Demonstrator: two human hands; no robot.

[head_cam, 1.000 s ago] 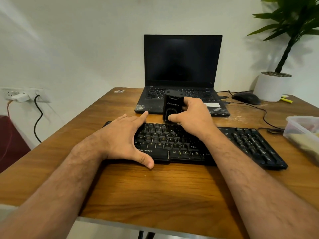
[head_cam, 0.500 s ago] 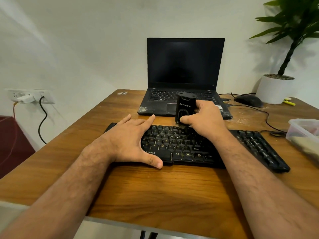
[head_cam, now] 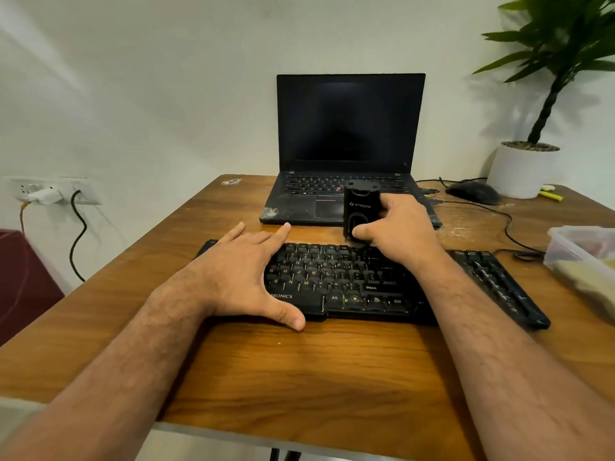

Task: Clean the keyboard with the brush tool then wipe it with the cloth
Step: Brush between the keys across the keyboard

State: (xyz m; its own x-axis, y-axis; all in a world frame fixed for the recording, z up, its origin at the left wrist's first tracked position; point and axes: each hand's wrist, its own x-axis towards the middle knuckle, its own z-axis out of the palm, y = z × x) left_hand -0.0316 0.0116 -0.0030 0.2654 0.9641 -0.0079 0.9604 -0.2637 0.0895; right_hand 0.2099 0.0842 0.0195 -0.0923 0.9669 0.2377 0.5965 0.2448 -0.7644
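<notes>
Right hand (head_cam: 397,229) grips the upright black cylindrical brush tool (head_cam: 360,212) at the black plastic keyboard's (head_cam: 349,281) far edge, while the left hand (head_cam: 239,277) lies flat, fingers spread, on its left end.

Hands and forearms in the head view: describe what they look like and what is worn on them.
Both forearms are bare to the bottom edge of the frame, with visible hair. No sleeves, watch, rings or gloves show on the left hand or the right hand. Nails look short and plain.
</notes>
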